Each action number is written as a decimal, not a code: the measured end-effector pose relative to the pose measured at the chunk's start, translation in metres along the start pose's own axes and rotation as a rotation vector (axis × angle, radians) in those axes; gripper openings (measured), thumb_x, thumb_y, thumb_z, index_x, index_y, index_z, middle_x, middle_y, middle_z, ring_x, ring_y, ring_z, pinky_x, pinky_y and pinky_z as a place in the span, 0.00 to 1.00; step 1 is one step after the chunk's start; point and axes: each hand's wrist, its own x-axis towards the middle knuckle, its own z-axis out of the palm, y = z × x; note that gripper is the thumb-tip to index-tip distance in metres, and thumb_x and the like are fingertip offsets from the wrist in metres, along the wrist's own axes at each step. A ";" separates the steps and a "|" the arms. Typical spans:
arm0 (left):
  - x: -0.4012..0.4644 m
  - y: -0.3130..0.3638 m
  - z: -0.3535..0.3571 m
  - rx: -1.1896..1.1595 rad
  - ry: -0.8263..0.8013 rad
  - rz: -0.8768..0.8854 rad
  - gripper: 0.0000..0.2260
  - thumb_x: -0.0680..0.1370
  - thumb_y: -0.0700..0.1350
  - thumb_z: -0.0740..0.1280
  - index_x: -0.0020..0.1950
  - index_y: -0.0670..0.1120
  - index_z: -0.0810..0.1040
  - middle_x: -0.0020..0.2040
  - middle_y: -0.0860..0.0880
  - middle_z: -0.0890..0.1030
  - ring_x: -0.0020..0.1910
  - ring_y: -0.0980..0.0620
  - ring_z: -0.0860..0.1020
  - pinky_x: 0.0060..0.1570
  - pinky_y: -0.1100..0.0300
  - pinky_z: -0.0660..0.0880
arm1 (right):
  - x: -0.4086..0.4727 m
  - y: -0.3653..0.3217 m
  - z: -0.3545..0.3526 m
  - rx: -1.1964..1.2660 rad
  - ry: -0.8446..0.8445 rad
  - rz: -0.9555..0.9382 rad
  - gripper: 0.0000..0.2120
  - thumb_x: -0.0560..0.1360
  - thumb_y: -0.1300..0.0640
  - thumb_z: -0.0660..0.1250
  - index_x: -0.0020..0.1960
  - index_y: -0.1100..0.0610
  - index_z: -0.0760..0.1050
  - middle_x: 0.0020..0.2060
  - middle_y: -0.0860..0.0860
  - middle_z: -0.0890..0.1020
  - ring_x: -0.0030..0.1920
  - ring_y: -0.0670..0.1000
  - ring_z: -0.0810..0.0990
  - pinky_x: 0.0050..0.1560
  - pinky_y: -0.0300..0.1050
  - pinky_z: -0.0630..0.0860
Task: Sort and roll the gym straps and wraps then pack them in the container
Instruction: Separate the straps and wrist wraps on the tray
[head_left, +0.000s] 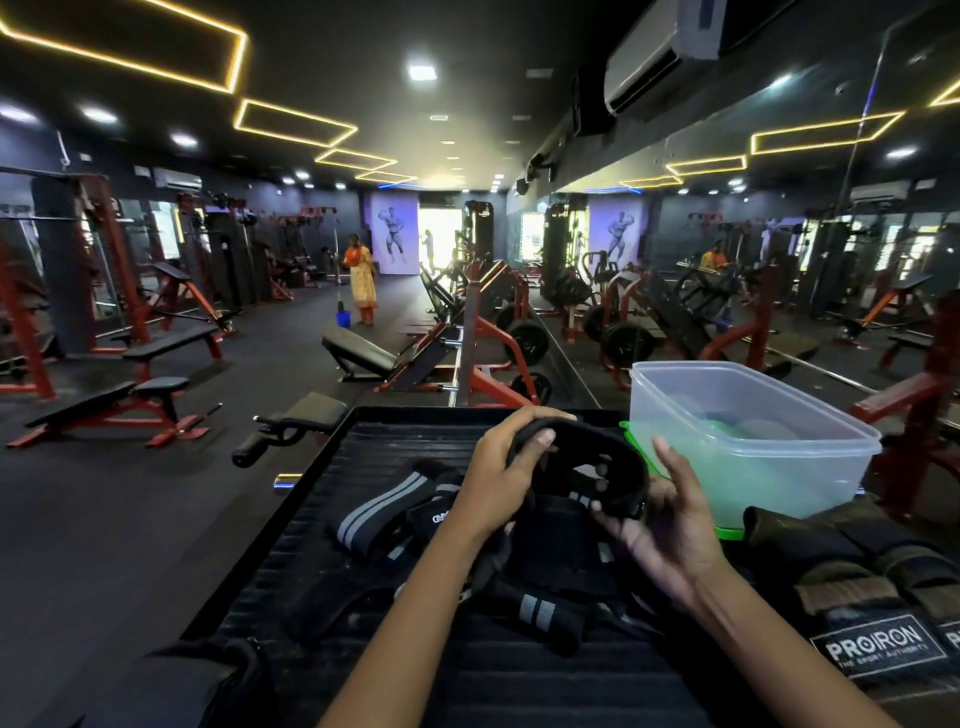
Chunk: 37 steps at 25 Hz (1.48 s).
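I see both hands gripping one black strap (576, 441) at centre frame: left hand (498, 467), right hand (670, 514) (nearer the container (753, 447), right of centre).

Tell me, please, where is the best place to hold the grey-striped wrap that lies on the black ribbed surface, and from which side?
Probably take the grey-striped wrap across its bunched middle, coming from above and from the left. It lies loosely folded on the ribbed surface; its left side is free, while its right end runs under the left hand.
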 end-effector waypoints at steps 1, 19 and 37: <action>-0.001 -0.001 0.000 -0.014 -0.001 0.020 0.10 0.81 0.40 0.60 0.56 0.45 0.80 0.54 0.50 0.82 0.57 0.50 0.79 0.60 0.44 0.74 | 0.001 0.001 -0.001 0.035 -0.014 0.042 0.27 0.58 0.43 0.80 0.51 0.59 0.84 0.45 0.59 0.84 0.39 0.52 0.83 0.37 0.44 0.80; -0.012 0.000 0.008 0.181 0.145 -0.210 0.09 0.78 0.50 0.67 0.54 0.49 0.83 0.44 0.57 0.84 0.46 0.62 0.80 0.46 0.68 0.75 | -0.002 -0.007 0.004 -0.351 -0.045 -0.133 0.28 0.54 0.50 0.78 0.53 0.50 0.80 0.48 0.52 0.84 0.45 0.52 0.83 0.37 0.46 0.79; -0.017 0.010 0.016 0.639 0.106 -0.252 0.12 0.72 0.41 0.65 0.31 0.51 0.67 0.25 0.53 0.70 0.26 0.55 0.69 0.28 0.61 0.63 | -0.005 -0.024 -0.004 -0.487 -0.265 0.089 0.42 0.52 0.57 0.77 0.66 0.58 0.71 0.57 0.57 0.80 0.55 0.55 0.79 0.54 0.45 0.77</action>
